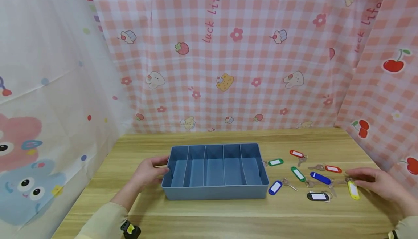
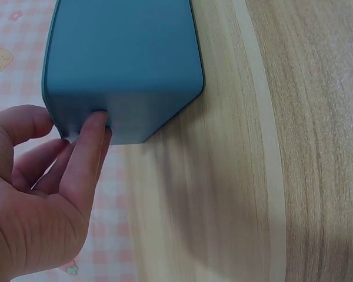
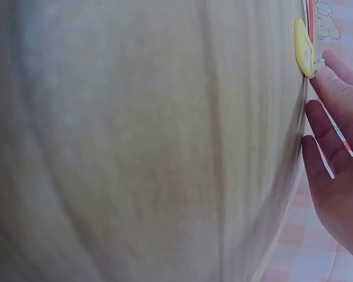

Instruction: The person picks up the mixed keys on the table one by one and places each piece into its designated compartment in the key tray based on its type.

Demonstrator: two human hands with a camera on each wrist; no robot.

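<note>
A long blue-grey tray (image 1: 217, 192) with several compartments stands on the wooden table. My left hand (image 1: 150, 173) is at its left end, fingertips touching the outer end wall (image 2: 129, 111). Over to the right, my right hand (image 1: 380, 184) is beside a yellow key tag (image 1: 353, 191) with a white label. In the right wrist view its fingers (image 3: 335, 88) are spread, one fingertip right at the ring of the yellow tag (image 3: 302, 50). A gap shows between thumb and forefinger there. The key on that ring is partly hidden by the fingers.
Between tray and right hand lie tagged keys: green tags (image 1: 275, 162) (image 1: 298, 173), red tags (image 1: 296, 153) (image 1: 333, 169), blue tags (image 1: 275, 187) (image 1: 320, 178) and a black tag (image 1: 318, 196). A pink checked cloth (image 1: 241, 61) hangs behind the table (image 1: 209, 221), a pale one (image 1: 58, 86) at left.
</note>
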